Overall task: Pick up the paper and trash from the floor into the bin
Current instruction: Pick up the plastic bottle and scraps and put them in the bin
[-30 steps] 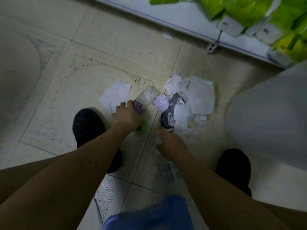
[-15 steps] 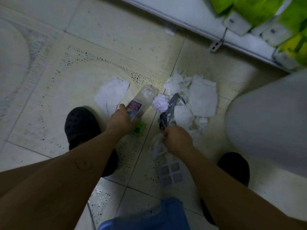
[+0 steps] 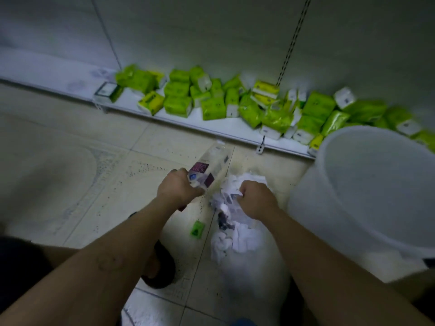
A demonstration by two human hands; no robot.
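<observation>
My left hand (image 3: 177, 189) grips a clear plastic bottle (image 3: 210, 168) with a purple label, lifted off the floor and pointing away from me. My right hand (image 3: 256, 200) is closed on a bunch of crumpled white paper (image 3: 231, 187), with more white paper and a dark scrap (image 3: 223, 222) hanging or lying just below it. A small green wrapper (image 3: 197, 229) lies on the tiles between my arms. The white bin (image 3: 367, 191) stands open at the right, close to my right hand.
A low white shelf (image 3: 211, 124) along the wall holds several green tissue packs (image 3: 235, 102). My dark shoe (image 3: 162, 269) is on the tiled floor under my left forearm. Bare tiles stretch to the left.
Both hands have risen from the floor, the left with the bottle, the right with a bunch of paper. My view has tilted up, showing the shelf, the wall and the bin's opening.
</observation>
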